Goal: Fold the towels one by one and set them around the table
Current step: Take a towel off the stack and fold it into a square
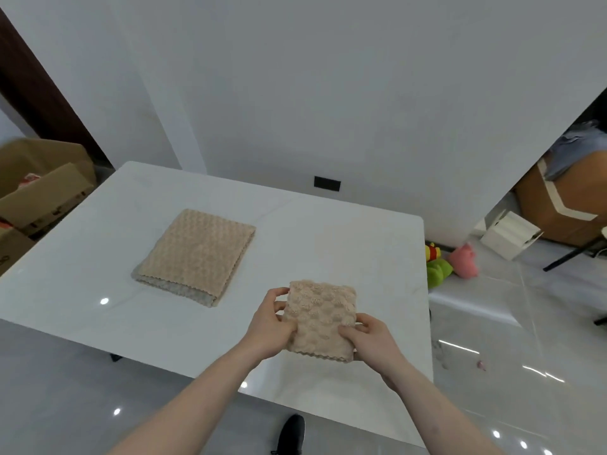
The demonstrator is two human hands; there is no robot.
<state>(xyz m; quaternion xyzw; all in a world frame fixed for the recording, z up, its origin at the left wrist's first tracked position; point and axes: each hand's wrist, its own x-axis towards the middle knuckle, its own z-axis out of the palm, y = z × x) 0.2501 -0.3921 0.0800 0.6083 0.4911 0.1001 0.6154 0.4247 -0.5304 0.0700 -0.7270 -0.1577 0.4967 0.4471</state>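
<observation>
Both hands hold a small folded beige towel [320,320] above the table's near right corner: the left hand [272,323] grips its left edge with curled fingers, and the right hand [368,339] pinches its lower right corner, thumb on top. Farther in, near the middle of the white table [361,244], a larger folded beige towel [197,254] lies flat, well apart from the held one. Plush toys [450,264] sit on the floor beyond the right edge; cardboard boxes [39,188] stand past the left edge.
</observation>
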